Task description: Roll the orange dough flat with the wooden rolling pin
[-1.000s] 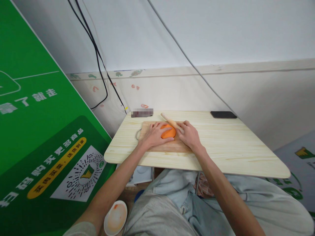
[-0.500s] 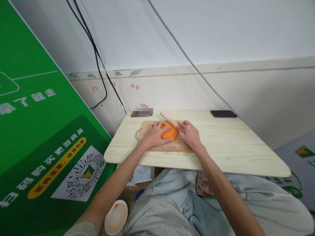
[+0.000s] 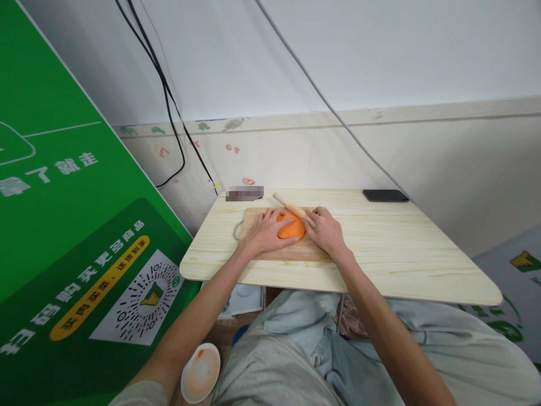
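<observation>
A flat, round sheet of orange dough [image 3: 291, 227] lies on a wooden cutting board [image 3: 274, 255]. My left hand [image 3: 269, 230] is on its left side, the fingers along the far edge and the thumb along the near edge, holding it. My right hand [image 3: 326, 228] is wrapped round the near end of a light wooden rolling pin [image 3: 291, 204], which slants away to the left. The pin runs past the dough's upper right edge. Whether it presses on the dough cannot be made out, and its near end is hidden in my palm.
The board, with a metal ring handle [image 3: 237, 229] at its left, sits on a pale wooden table [image 3: 406, 248] against a wall. A black phone [image 3: 385, 195] lies at the back right, and a blurred item [image 3: 244, 194] at the back left. Below left is a stained white bowl [image 3: 200, 373].
Hardly anything differs. The rolling pin has shifted very slightly in my right hand, and the whole view has drifted a few pixels. My left hand stays on the dough.
</observation>
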{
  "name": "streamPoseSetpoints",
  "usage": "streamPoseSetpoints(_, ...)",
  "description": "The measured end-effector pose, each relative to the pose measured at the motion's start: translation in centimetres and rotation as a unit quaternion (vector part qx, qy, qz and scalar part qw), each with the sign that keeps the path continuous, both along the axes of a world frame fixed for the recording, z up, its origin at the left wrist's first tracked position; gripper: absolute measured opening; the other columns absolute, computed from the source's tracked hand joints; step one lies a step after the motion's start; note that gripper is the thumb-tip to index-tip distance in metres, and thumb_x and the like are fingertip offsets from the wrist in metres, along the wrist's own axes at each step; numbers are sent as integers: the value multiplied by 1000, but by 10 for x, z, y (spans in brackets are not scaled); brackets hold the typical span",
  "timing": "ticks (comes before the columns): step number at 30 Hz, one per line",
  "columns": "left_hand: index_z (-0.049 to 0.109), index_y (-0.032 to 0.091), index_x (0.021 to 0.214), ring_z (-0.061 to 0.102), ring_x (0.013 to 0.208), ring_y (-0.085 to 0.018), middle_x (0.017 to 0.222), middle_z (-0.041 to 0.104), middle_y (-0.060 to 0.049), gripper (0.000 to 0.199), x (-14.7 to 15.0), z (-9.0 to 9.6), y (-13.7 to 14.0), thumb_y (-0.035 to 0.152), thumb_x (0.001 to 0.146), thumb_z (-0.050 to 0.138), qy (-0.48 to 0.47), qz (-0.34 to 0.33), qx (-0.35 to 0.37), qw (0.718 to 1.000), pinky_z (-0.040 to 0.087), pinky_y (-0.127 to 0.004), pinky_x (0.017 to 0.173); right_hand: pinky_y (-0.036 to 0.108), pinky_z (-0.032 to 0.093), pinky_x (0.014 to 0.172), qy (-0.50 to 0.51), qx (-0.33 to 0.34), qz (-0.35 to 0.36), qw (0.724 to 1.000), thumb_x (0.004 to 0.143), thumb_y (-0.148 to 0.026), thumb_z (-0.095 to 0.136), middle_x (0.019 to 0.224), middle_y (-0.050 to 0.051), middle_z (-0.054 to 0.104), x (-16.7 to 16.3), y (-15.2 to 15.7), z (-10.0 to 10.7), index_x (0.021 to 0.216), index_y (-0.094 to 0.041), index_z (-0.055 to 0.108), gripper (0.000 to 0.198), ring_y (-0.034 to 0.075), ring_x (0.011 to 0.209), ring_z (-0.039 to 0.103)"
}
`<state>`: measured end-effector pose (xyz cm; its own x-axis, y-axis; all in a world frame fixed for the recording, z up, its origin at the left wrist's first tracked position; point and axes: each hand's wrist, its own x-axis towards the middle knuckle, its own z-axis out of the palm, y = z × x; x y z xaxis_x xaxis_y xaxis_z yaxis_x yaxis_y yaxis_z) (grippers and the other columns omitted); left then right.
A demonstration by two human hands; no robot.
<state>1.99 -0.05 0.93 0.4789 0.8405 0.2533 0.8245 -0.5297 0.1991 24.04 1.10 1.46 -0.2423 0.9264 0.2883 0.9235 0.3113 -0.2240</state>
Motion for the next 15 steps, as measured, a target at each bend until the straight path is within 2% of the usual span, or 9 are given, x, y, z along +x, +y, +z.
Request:
streamPoseSetpoints(5,63,36,151,47,137,-36,149,55,-10,63,0,0,-1,70,98,61,-2,0,-4,1000,41,-58,119,32,52,88,48,4,18,999,105,-31,55,124,12,71,4,2,-3,140,-22,71,40,26,115,63)
streamPoseSetpoints(8,64,36,150,46,138,-36,149,55,-10,61,0,1,-1,70,98,61,-1,0,-5,1000,40,-58,119,32,51,92,70,10,18,997,105,-28,55,123,11,72,4,3,-5,138,-22,72,38,27,118,63)
streamPoseSetpoints(15,63,36,151,46,139,-36,153,54,-9,61,0,0,0,69,99,59,1,0,-11,1000,40,-57,119,33,50,92,46,11,24,999,109,-29,47,121,12,70,3,5,-4,139,-22,72,39,26,116,62)
